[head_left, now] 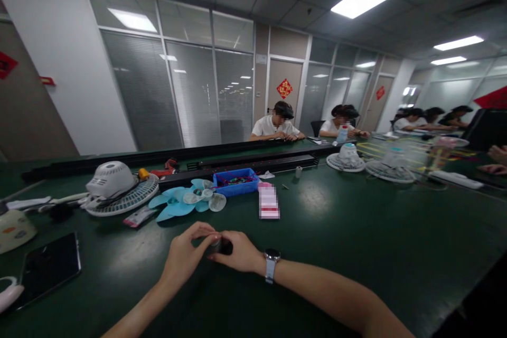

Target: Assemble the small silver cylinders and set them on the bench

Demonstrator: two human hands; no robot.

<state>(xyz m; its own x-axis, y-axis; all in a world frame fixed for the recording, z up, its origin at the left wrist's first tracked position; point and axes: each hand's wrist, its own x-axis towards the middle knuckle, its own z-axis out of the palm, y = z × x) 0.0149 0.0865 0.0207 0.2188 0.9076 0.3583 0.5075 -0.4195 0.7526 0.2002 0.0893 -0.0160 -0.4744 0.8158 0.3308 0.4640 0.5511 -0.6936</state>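
Above the green tabletop, both of my hands meet around a small dark grey cylindrical piece (216,243). My left hand (190,245) pinches it from the left with thumb and fingertips. From the right, my right hand (241,251), with a watch (272,264) on its wrist, curls its thumb and fingers about the same piece. Most of the piece is covered by fingers, so its exact kind cannot be made out. Light blue fan blades (180,200) lie just beyond my left hand.
A blue bin (236,182) of small parts stands behind the blades, beside a pink-and-white packet (269,202). White fan housings (113,185) and a tablet (51,264) lie at left. Another fan guard (345,161) is at right. Co-workers sit across the table, one person (277,124) opposite.
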